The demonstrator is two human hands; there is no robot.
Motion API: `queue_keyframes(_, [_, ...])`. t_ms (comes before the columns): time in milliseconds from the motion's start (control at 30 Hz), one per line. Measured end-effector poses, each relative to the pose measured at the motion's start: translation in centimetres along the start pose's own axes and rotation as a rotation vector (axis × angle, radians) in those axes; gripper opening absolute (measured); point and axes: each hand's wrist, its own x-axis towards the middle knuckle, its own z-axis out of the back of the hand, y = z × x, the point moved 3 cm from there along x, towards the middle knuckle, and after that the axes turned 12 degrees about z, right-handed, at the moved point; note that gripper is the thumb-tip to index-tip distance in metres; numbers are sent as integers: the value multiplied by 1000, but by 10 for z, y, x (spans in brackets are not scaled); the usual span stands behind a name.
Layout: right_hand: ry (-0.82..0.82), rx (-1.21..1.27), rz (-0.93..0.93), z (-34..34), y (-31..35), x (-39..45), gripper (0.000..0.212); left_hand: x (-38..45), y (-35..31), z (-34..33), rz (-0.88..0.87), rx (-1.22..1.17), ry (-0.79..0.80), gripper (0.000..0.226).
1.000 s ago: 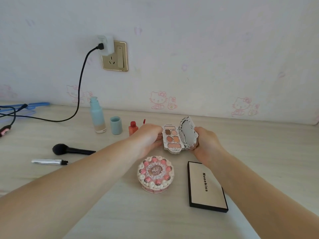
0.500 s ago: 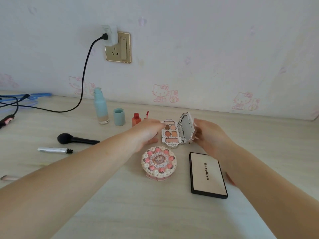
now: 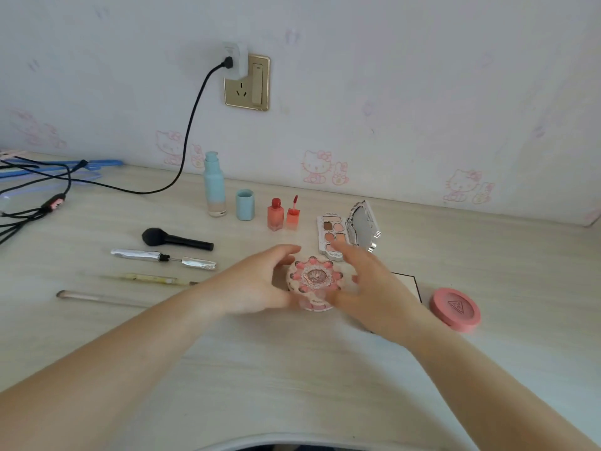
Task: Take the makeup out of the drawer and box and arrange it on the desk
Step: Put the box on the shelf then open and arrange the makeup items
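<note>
- Desk [image 3: 487,255] of pale wood grain runs up to a white wall with faint pink cat stickers; a gold socket [image 3: 247,83] sits on that wall with a white plug and a black cable [image 3: 192,125] dropping to the desk's back left.
- Along the back edge you have a blue pump bottle [image 3: 214,187], a blue cap [image 3: 245,205], a red bottle [image 3: 275,214] and its wand cap [image 3: 292,215] standing just beside it.
- Right of those, an open palette [image 3: 333,234] lies flat with its mirrored lid [image 3: 363,227] raised.
- Toward the left edge lie a black brush [image 3: 175,239], a silver tube [image 3: 162,256] pulled apart from its cap, a yellow pencil [image 3: 149,279] and a thin pale brush [image 3: 97,297], all roughly parallel.
- At the left edge sit blue hangers [image 3: 65,166] and tangled cords [image 3: 32,203].
- A pink compact [image 3: 455,308] lies near your right wrist, apart from it; a black-edged flat box [image 3: 409,284] is mostly hidden behind your right hand.
- The round cake-shaped case [image 3: 314,281] sits mid-desk, in front of the palette, between your two hands.
- Your left hand [image 3: 257,284] curls open around the case's left side, thumb near its base; actual contact you cannot confirm.
- Your right hand [image 3: 370,288] is blurred, fingers [image 3: 344,252] spread, over the case's right side and overlapping the palette's front corner; it grips nothing.
</note>
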Motion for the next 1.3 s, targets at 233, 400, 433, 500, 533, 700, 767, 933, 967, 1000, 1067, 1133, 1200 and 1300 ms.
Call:
queue_keyframes(233, [91, -129, -38, -14, 13, 4, 81, 5, 5, -11, -97, 104, -122, 94])
queue_keyframes(400, [-57, 192, -87, 5, 26, 4, 49, -6, 0, 1, -149, -341, -66, 82])
queue_keyframes(433, [-93, 214, -85, 12, 30, 4, 47, -11, -5, 3, -172, -527, -30, 73])
queue_keyframes(500, [-136, 213, -52, 22, 41, 2, 46, -20, -16, 1, -192, -873, 66, 53])
queue_keyframes(533, [-158, 203, -23, 25, 48, 0, 45, -23, -22, -2, -191, -1016, 117, 48])
queue_keyframes(700, [-272, 35, 105, 32, 67, -15, 35, -38, -42, -13, -141, -1468, 201, 49])
queue_keyframes(767, [-264, -21, 151, 32, 73, -20, 35, -42, -45, -18, -104, -1457, 235, 56])
queue_keyframes(933, [-91, -43, 181, 28, 83, -26, 71, -52, -53, -33, -36, -1347, 372, 61])
queue_keyframes(967, [-59, -60, 176, 28, 84, -27, 78, -54, -55, -36, -25, -1338, 389, 60])
queue_keyframes(1000, [-43, -72, 170, 29, 84, -28, 83, -55, -57, -38, -20, -1330, 400, 61])
queue_keyframes(1067, [-59, -81, 155, 32, 83, -31, 86, -55, -58, -42, -33, -1327, 415, 70])
queue_keyframes(1133, [-111, -108, 137, 37, 79, -34, 86, -59, -63, -48, -62, -1348, 434, 76])
queue_keyframes(1200, [-148, -155, 115, 40, 74, -37, 85, -64, -70, -56, -86, -1378, 475, 75])
queue_keyframes(1300, [-188, -242, 125, 42, 72, -44, 81, -72, -83, -66, -96, -1416, 510, 70])
